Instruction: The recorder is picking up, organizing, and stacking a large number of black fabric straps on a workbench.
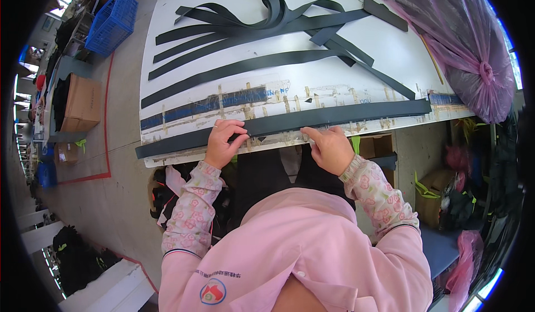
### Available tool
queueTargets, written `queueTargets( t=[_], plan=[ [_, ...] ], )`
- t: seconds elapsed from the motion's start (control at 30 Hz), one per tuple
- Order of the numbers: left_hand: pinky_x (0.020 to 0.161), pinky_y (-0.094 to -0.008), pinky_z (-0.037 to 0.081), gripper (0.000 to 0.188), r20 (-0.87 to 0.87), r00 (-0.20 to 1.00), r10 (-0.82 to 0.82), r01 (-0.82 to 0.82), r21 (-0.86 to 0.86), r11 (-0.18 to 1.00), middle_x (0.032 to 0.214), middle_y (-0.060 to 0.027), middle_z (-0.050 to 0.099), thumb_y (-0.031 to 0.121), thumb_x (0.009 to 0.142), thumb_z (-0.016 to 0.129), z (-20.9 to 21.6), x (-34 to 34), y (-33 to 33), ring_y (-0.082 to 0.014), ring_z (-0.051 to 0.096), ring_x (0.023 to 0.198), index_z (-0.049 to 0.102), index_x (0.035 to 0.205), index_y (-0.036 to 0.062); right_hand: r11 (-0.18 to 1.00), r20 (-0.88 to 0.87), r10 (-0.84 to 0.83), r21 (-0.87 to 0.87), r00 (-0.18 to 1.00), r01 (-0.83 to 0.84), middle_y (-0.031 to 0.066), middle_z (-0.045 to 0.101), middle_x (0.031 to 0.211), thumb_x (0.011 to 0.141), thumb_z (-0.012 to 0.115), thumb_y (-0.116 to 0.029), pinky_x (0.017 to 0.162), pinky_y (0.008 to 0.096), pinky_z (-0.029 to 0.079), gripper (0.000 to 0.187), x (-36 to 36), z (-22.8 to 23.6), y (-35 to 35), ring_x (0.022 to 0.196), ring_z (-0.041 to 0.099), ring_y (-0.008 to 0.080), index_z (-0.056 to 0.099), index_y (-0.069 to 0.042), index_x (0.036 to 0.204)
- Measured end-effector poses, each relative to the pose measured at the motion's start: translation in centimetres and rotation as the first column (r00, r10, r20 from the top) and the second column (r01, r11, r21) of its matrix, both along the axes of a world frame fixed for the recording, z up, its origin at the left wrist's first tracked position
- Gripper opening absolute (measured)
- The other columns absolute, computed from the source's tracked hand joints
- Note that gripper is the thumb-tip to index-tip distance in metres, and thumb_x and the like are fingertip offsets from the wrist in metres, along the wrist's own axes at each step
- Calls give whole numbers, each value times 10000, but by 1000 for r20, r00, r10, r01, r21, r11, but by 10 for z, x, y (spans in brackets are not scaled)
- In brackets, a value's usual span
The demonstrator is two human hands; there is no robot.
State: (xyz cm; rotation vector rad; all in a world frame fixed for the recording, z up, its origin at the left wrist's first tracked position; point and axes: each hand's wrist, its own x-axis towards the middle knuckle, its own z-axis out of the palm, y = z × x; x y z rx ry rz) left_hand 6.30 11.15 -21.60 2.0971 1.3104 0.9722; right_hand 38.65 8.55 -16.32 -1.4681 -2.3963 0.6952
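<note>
A long dark grey flat strip [340,115] lies along the front edge of the white table, reaching past its left corner. My left hand [223,143] is at the strip's near edge left of the middle, with fingers curled over it and the thumb just below, closed on that edge. Further right, my right hand [331,149] touches the near edge with an extended index fingertip. Its thumb is apart and its other fingers are partly bent. Behind the strip, worn tape and markings run across the table [195,97]. More dark strips [251,64] lie loose and looped further back.
A tied pinkish clear plastic bag [473,61] bulges over the table's right side. A short dark piece [385,13] lies at the back right. On the floor to the left are a blue crate [113,22] and a cardboard box [82,104]. Boxes sit under the table.
</note>
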Motion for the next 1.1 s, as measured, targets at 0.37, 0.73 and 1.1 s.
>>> queueTargets(
  t=[0.37, 0.73, 1.1],
  plan=[
    [819, -367, 471, 138, -11, 1000, -5, 6, 39, 999, 1001, -71, 706, 125, 770, 802, 1, -1, 0, -273, 622, 915, 705, 856, 76, 999, 88, 25, 46, 996, -29, 99, 688, 823, 809, 611, -28, 850, 438, 461, 518, 4, -3, -1, 758, 658, 307, 566, -117, 1317],
    [821, -367, 467, 174, -7, 1000, -3, 3, 41, 999, 1003, -76, 709, 140, 756, 817, 2, 0, 1, -276, 630, 923, 680, 842, 74, 1000, 141, 12, 15, 990, -14, 105, 651, 715, 810, 610, -39, 873, 435, 454, 555, 14, 6, 1, 725, 650, 311, 535, -104, 1356],
    [770, -350, 501, 175, 176, 976, 132, -116, -98, 988, 979, -98, 672, 73, 869, 718, -10, 1, -4, -260, 640, 881, 593, 991, 59, 979, 12, -198, 41, 980, 198, 145, 660, 713, 836, 578, -76, 689, 468, 510, 602, 27, 36, 54, 666, 651, 357, 458, -76, 1426]
  ],
)
